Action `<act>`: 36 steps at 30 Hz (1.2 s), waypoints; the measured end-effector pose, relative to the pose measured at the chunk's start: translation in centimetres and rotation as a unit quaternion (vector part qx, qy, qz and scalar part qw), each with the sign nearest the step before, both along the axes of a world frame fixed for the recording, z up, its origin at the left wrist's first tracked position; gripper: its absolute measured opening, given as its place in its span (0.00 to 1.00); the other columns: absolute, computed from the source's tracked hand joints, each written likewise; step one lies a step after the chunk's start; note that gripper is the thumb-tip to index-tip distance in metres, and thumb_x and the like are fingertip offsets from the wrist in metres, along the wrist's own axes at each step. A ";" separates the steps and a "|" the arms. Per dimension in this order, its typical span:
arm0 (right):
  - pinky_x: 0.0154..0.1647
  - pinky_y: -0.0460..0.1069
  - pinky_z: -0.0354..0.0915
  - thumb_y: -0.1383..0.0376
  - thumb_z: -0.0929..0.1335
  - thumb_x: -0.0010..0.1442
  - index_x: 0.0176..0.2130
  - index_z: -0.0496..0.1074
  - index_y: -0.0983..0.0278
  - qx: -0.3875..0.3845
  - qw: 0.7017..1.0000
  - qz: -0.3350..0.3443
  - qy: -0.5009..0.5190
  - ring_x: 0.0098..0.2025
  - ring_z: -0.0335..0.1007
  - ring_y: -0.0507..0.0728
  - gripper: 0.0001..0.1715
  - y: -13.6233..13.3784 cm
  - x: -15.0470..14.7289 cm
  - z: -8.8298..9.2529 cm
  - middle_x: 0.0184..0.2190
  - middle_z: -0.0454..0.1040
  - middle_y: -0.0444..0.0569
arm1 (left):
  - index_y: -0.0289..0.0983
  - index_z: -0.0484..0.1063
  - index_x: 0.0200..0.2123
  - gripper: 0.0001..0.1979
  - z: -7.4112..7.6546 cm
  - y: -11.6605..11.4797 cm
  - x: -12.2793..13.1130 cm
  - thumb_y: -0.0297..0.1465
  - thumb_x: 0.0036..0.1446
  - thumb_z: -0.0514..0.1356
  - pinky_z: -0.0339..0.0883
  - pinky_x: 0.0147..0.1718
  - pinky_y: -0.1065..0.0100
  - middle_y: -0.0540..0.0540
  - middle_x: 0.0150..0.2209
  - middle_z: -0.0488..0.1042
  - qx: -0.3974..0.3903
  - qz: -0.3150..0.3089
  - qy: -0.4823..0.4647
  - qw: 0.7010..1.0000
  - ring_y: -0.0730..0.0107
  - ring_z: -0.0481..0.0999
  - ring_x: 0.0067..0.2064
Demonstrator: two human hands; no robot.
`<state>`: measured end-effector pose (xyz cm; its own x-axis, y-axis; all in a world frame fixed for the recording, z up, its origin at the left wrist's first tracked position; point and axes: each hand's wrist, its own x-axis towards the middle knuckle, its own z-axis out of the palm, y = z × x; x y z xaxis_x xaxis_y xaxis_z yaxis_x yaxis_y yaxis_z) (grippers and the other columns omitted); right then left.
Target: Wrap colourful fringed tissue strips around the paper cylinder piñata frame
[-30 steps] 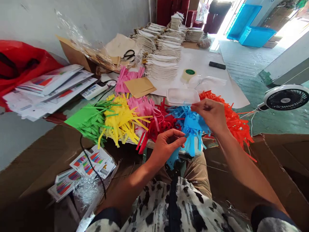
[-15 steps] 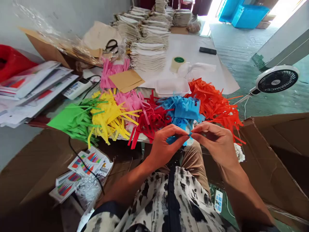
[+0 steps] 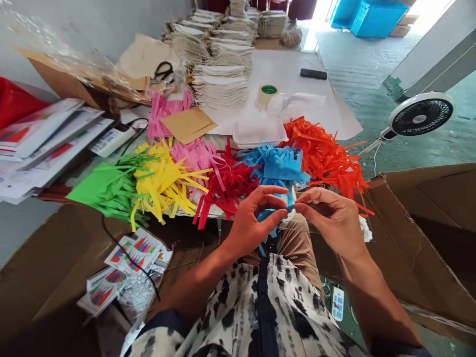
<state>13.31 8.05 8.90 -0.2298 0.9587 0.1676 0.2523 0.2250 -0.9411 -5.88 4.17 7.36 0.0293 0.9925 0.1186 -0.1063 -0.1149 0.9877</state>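
Observation:
In the head view, my right hand (image 3: 330,218) pinches a small twisted piece of blue fringe (image 3: 291,208) between thumb and fingertips. My left hand (image 3: 255,215) sits just left of it. Its index finger is raised and parted from the thumb, whose tip lies by the blue piece. Blue strips hang behind and below the left hand, partly hidden by it. Just beyond my hands, a pile of blue fringed paper (image 3: 280,163) lies on the table edge. Dark red fringe (image 3: 232,186) is to its left, orange-red fringe (image 3: 323,153) to its right.
Yellow fringe (image 3: 167,178) and green fringe (image 3: 104,191) lie further left. Behind are a clear plastic tray (image 3: 259,133), a tape roll (image 3: 268,95), scissors (image 3: 163,72) and stacked white bundles (image 3: 221,84). A fan (image 3: 422,115) stands right, above an open cardboard box (image 3: 427,223).
My left index finger has lifted away from the thumb, widening the gap. More blue strip shows between the hands and below the left one. The view has shifted slightly.

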 end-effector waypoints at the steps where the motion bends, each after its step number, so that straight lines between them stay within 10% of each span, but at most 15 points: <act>1: 0.36 0.51 0.72 0.52 0.79 0.59 0.34 0.82 0.56 -0.008 1.000 0.008 0.005 0.34 0.76 0.56 0.12 0.0 0.0 -0.2 0.32 0.81 0.46 | 0.40 0.78 0.53 0.18 0.0 0.0 0.0 0.36 0.61 0.73 0.76 0.45 0.68 0.48 0.39 0.83 -0.002 0.004 -0.004 1.000 0.68 0.83 0.41; 27: 0.34 0.50 0.66 0.55 0.72 0.68 0.36 0.78 0.56 -0.033 0.990 -0.118 0.075 0.31 0.68 0.54 0.10 -2.7 2.5 -2.9 0.29 0.74 0.43 | 0.36 0.75 0.35 0.15 -3.7 0.3 2.2 0.42 0.66 0.66 0.66 0.33 0.71 0.50 0.30 0.76 -0.109 -0.133 0.036 0.984 0.73 0.72 0.31; 36: 0.36 0.51 0.67 0.58 0.73 0.68 0.36 0.82 0.55 -0.068 0.996 -0.013 0.063 0.34 0.72 0.55 0.09 -2.9 1.6 -3.2 0.32 0.79 0.44 | 0.37 0.69 0.39 0.16 -4.0 1.2 2.7 0.42 0.63 0.70 0.66 0.33 0.73 0.52 0.29 0.77 -0.123 -0.116 -0.061 0.984 0.76 0.73 0.29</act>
<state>14.95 5.18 5.71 -0.1893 0.9799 0.0623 0.1343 0.0887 -0.9870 -3.15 5.37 3.33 0.2585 0.9600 -0.1077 -0.2211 0.1673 0.9608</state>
